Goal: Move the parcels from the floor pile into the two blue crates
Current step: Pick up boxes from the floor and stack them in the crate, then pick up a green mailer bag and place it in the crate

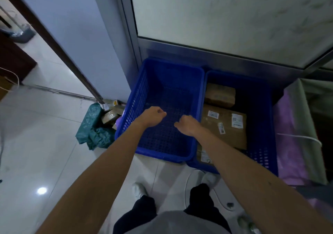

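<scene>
Glossy floor tiles (45, 143), 2 blue crates (138, 96) by a metal door (216, 57); left hand (153, 115), right hand (187, 125), fingers (162, 112) seemingly loosely curled

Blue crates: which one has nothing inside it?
The left crate, next to the green bags on the floor, is empty. The right crate holds brown cardboard boxes.

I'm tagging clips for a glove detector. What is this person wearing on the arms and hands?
Nothing shows on either. The left hand and right hand are bare, with no gloves, rings or watch visible. The left forearm and right forearm are uncovered, with no sleeve in view up to the frame's edge.
</scene>
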Available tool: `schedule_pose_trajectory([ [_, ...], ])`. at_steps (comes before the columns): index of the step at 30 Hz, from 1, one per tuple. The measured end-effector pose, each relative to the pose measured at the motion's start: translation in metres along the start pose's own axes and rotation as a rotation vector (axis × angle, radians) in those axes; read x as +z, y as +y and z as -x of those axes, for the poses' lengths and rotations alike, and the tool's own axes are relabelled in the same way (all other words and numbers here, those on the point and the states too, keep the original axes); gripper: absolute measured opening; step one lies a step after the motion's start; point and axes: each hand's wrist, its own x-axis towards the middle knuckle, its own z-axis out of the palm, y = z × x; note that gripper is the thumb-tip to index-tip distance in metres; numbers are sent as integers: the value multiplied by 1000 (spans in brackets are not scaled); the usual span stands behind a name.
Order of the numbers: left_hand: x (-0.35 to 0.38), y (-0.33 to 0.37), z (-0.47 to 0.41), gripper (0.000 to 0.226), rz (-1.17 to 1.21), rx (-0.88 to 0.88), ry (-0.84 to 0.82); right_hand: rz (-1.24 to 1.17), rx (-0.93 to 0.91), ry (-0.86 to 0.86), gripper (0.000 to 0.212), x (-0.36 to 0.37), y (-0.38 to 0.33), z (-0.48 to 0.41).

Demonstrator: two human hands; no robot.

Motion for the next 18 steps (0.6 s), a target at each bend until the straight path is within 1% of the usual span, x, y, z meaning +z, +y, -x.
schedule_pose_trajectory([
  [3, -29, -34, 14, 37, -23, 35, 28, 6, 13, 22, 45, 25, -25, -1],
  [5, -45, -51, 23, 35, -50, 41, 29, 30, 26, 5, 43, 39, -38, 0],
  [10, -82, -78, 35, 31, -68, 42, 51, 20, 9, -14, 42, 63, -69, -4],
  [13, -102, -90, 36, 25, -86, 26, 43, 43, -25, -50, 42, 69, -91, -14],
  [15, -114, -98, 33, 29, -84, -3, 75, 58, -37, -56, 42, 71, -108, -26],
  [18, -130, -112, 33, 32, -58, -64, 130, 74, -29, -113, 39, 76, -132, -50],
])
